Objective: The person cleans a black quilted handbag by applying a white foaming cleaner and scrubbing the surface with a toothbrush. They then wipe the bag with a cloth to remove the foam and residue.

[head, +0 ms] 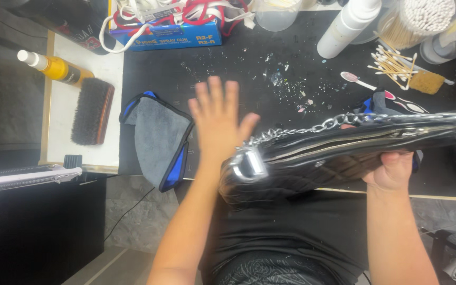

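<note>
While our right hand (394,170) grips the underside of a black quilted handbag (344,153), we keep our left hand (218,119) spread flat and empty, fingers straight and apart, hovering over the dark worktop (249,79) just beside the bag's left end. Whether the left thumb touches the bag we cannot tell. The handbag lies on its side across the front edge of the worktop, held up off it, its long zip facing us and a silver chain strap (312,128) running along its upper edge to a metal ring (246,164) at the left corner. Our right fingers curl under the bag's body, so only the palm and wrist show below it.

Just left of our open hand we see a grey cloth with blue trim (157,137), folded and draped over the front edge. Further left, on a pale surface, lies a dark-bristled brush (92,111), with an orange spray bottle (56,67) near its top end. At the back stands a blue cardboard box (167,34) holding red and white cords. Toward the right we see a white spray bottle (347,26), a clear jar of cotton swabs (418,21), and loose cotton swabs (394,64) scattered beside a small tan sponge (427,82). Small glittering scraps (286,79) speckle the worktop behind the bag.
</note>
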